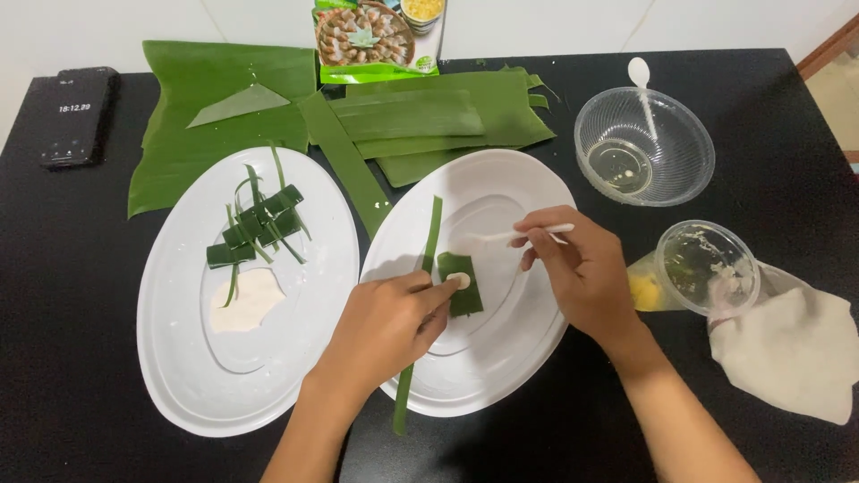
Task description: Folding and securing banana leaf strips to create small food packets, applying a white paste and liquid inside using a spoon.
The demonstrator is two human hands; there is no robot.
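My left hand rests on the right white oval plate, fingertips pressing a small white dough disc onto a dark green leaf piece. My right hand hovers over the same plate, pinching a white plastic spoon that points left. A long thin leaf strip runs across the plate under my left hand.
The left white plate holds several tied leaf parcels and a dough lump. Banana leaves lie behind. At right stand a clear bowl with a spoon, a plastic cup, a white dough bag. A phone lies far left.
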